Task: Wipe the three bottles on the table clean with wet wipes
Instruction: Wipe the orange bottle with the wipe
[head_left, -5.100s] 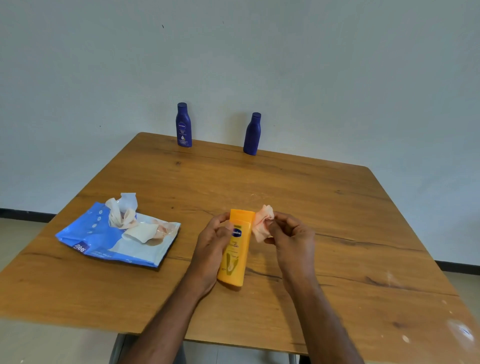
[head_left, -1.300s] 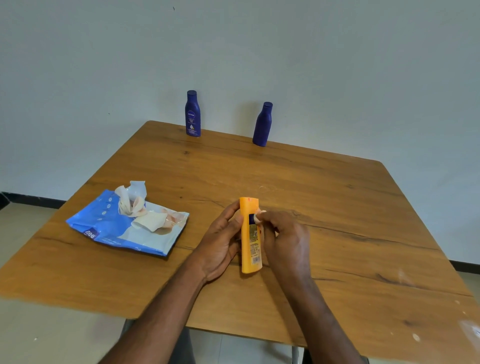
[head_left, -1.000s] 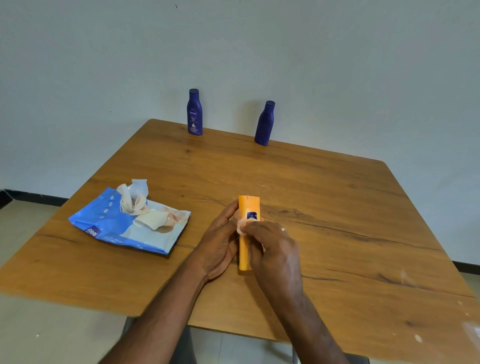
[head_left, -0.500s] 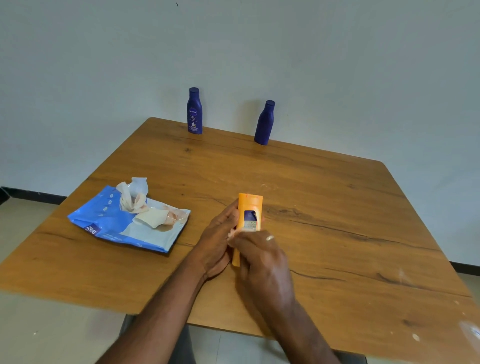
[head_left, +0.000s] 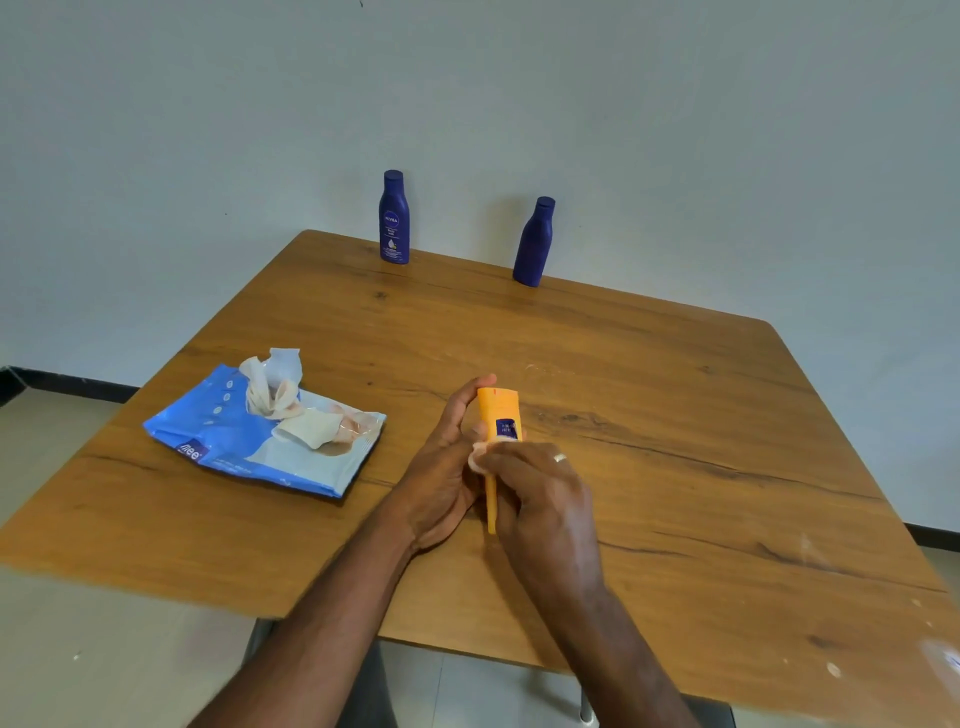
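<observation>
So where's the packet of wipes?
In the head view the blue wipes packet lies flat on the left part of the table, with a wipe sticking out of its top, just left of the left hand holding the orange bottle.

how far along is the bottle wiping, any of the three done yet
Nothing looks finished. In hand: the left hand holds the orange bottle while the right hand rubs a wet wipe on it. Left: the two blue bottles stand untouched at the table's far edge. The wipes pack lies open with a fresh wipe sticking out.
</observation>
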